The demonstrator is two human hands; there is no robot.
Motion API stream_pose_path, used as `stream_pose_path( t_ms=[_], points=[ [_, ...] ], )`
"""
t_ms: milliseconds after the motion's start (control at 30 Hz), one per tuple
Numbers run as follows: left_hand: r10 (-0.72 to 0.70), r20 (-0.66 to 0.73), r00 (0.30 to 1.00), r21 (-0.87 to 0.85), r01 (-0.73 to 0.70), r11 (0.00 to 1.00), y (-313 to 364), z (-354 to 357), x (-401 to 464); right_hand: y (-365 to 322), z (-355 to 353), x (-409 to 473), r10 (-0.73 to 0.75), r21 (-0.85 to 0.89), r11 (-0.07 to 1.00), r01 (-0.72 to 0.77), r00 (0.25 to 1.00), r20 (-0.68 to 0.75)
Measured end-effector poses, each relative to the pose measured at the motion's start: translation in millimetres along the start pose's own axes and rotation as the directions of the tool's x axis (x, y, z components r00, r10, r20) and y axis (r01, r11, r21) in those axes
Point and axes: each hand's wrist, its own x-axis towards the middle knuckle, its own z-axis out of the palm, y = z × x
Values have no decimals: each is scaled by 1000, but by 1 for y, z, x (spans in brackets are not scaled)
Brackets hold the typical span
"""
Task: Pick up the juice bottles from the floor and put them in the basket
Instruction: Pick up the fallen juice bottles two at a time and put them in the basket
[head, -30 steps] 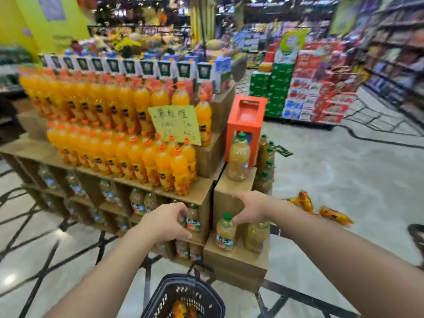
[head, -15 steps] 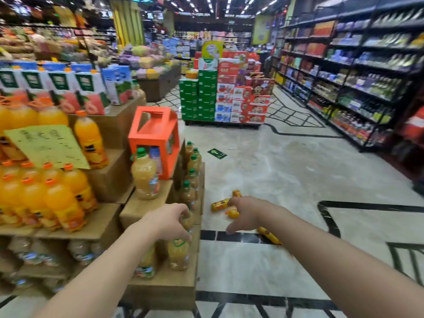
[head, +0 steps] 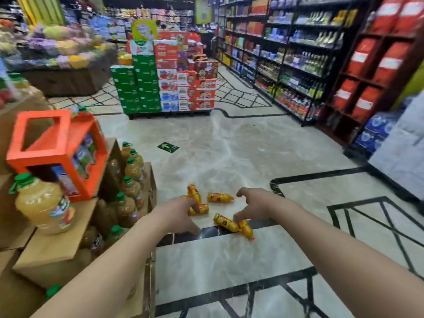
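Observation:
Several small orange juice bottles lie scattered on the marble floor ahead of me. One (head: pixel 219 197) lies on its side farthest back, another (head: pixel 194 193) stands tilted beside it, and two (head: pixel 226 222) (head: pixel 246 229) lie on the black floor stripe. My left hand (head: pixel 176 214) hovers in front of a partly hidden bottle (head: pixel 201 208), fingers curled and empty. My right hand (head: pixel 254 205) is spread above the near bottles, holding nothing. The basket is out of view.
A wooden display stand (head: pixel 57 251) with green-capped juice bottles and an orange carton (head: pixel 57 152) stands close on my left. A pallet of stacked green and red cases (head: pixel 165 83) sits farther back. Shelving (head: pixel 298 60) lines the right side.
The view has swung right, away from the orange-bottle display and the basket, toward the fallen bottles. Both arms have reached forward, hands now nearer the bottles.

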Motion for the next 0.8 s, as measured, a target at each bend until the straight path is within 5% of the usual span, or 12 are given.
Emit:
stream_pose_path(
  t_ms=[567,800],
  points=[
    [233,197,952,74,-251,965,78,-47,311,116,-74,200,227,102,968,-231,973,52],
    [225,199,954,190,-262,946,118,-62,409,166,-99,287,256,108,957,-268,960,112]
  ],
)
